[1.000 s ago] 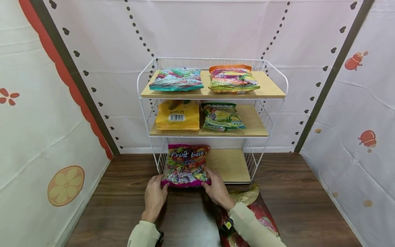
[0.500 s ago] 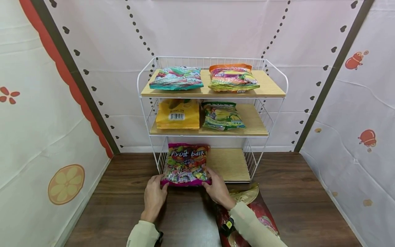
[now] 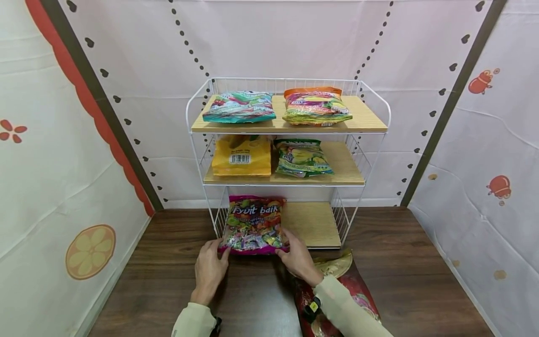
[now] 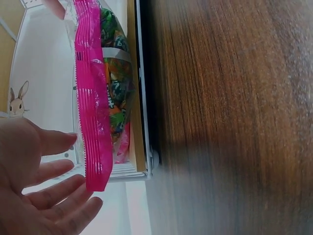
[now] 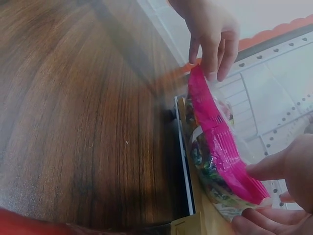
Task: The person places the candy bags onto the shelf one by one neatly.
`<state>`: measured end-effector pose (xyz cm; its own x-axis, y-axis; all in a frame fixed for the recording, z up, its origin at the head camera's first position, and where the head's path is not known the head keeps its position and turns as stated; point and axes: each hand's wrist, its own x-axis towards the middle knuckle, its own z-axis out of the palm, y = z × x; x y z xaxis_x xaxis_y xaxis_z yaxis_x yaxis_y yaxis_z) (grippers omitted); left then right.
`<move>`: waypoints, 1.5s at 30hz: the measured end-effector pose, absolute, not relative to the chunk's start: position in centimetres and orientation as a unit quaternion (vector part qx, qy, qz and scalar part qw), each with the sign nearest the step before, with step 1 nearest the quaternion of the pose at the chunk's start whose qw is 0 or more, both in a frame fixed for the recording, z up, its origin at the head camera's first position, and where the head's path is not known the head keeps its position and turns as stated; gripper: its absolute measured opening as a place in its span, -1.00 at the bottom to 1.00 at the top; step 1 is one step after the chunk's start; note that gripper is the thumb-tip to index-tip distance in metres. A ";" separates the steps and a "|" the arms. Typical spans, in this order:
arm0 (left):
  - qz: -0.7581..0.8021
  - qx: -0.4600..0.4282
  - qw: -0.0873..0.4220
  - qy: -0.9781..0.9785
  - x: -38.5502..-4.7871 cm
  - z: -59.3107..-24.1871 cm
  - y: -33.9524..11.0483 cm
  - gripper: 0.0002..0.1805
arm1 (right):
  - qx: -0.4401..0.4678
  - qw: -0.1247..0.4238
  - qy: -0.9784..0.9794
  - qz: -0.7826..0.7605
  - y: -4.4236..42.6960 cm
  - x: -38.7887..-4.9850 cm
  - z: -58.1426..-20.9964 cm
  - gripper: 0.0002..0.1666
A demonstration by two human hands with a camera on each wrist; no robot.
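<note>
A pink-edged bag of fruit chews lies on the left part of the lowest shelf, its front seal at the shelf's front edge. My left hand touches its front left corner; in the left wrist view the fingers are spread and fairly straight beside the pink seal. My right hand is at the front right corner. In the right wrist view its thumb touches the seal, and the extended fingers lie by the corner. The bag's underside is hidden.
A white wire rack with wooden shelves holds a teal bag, an orange-topped bag, a yellow bag and a green bag. A red and gold bag lies on the table, partly under my right forearm.
My right index finger has drawn back slightly from the bag's top toward its right edge. The bag and my left hand stay almost still.
</note>
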<state>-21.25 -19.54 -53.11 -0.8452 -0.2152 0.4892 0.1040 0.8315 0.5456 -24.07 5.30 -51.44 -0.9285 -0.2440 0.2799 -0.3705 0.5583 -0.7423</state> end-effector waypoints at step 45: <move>-0.263 -0.023 0.280 -0.923 -18.6 -53.0 -17.9 -0.53 | 0.140 0.137 -0.900 0.389 12.2 -21.2 -50.6 -0.53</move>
<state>-18.62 -17.89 -53.00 -0.8424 -0.1052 0.5284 0.1890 0.8607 0.4727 -21.24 12.17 -50.61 -0.9233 -0.1450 0.3556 -0.3585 0.6576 -0.6626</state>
